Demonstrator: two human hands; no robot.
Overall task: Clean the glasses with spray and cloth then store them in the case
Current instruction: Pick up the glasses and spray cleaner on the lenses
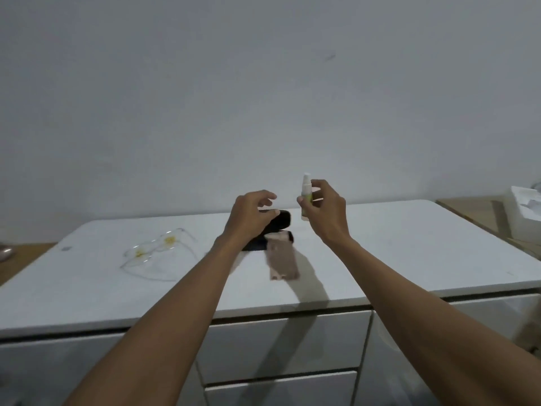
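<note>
Clear glasses (155,253) with yellow smears on both lenses lie on the white cabinet top (380,253), left of centre. A black case (279,222) sits near the middle, partly hidden by my left hand (251,215), whose curled fingers hover over it and hold nothing. In front of the case lies a brownish cloth (282,260). My right hand (325,209) holds a small white and green spray bottle (306,197) upright above the top, to the right of the case.
A wooden surface (474,209) to the right carries a white box (527,209). Another wooden surface (20,259) lies at the far left. Drawers (281,347) are below the top's front edge. A plain wall stands behind.
</note>
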